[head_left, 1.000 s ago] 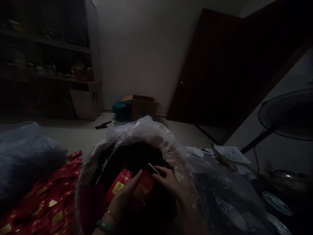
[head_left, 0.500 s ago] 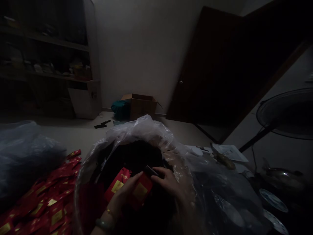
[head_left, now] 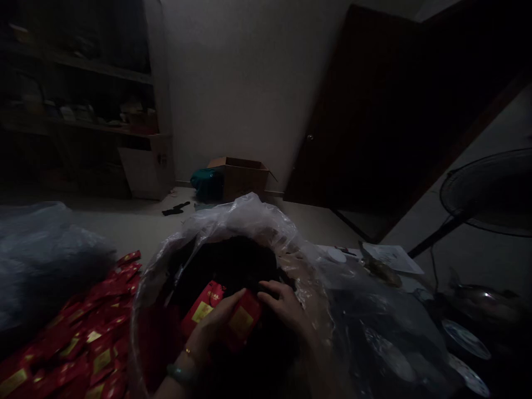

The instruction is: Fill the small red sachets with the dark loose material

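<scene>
A red packet with a gold label (head_left: 241, 321) is gripped in my left hand (head_left: 216, 321), over a plastic-lined container (head_left: 249, 213) filled with dark loose material (head_left: 233, 260). My right hand (head_left: 286, 307) is close by the packet's upper right edge, its fingers curled together. Whatever lies between those fingers is lost in the dark. Behind my left hand another red packet (head_left: 210, 296) with a gold label rests in the container.
Many red packets (head_left: 100, 332) lie heaped at left beside a large clear plastic bag (head_left: 45, 255). Plates (head_left: 465, 338) and a shiny metal pot (head_left: 486, 299) stand at right, below a fan (head_left: 490, 191). A cardboard box (head_left: 245, 180) sits by the wall.
The small dark flat piece in my right hand has dropped out of sight near the packet's top. My left hand keeps its hold on the packet. The view has shifted slightly.
</scene>
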Motion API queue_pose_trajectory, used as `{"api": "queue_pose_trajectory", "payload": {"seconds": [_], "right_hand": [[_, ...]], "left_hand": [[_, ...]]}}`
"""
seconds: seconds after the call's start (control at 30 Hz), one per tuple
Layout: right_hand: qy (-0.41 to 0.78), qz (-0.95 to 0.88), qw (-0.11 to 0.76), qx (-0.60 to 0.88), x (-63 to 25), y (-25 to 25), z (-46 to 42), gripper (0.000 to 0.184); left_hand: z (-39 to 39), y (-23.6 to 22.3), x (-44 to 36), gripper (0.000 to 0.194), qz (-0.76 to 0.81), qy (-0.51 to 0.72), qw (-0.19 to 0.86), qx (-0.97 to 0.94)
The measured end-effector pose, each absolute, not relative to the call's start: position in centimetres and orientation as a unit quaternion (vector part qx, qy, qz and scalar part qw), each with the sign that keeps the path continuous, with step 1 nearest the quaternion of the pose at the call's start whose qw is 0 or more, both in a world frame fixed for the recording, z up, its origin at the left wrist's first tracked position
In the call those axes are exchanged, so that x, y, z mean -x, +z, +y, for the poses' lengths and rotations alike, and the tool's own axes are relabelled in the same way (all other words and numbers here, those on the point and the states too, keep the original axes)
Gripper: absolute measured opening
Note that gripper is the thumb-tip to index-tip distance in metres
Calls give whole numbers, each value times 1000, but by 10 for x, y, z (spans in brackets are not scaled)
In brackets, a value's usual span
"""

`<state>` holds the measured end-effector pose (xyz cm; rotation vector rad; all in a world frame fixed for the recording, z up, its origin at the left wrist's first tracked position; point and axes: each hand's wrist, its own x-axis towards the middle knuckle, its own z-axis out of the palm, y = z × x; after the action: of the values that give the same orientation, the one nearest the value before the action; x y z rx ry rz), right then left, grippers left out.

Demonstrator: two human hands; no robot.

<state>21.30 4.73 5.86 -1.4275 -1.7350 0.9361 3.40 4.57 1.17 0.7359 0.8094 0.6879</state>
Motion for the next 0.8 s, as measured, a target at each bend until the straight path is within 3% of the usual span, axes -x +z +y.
{"api": "queue_pose_trajectory", "payload": {"seconds": [0.4,0.57,0.8], "right_hand": [[341,-662,392,540,-209,57,47,33],[362,-632,398,557,-218,58,49,40],[419,-583,391,576,-231,57,52,49]], "left_hand": [[43,23,-33,48,398,281,818,-305],[43,22,-32,47,397,312,772,-386],[47,11,-30,37,430,355,631,-539]]}}
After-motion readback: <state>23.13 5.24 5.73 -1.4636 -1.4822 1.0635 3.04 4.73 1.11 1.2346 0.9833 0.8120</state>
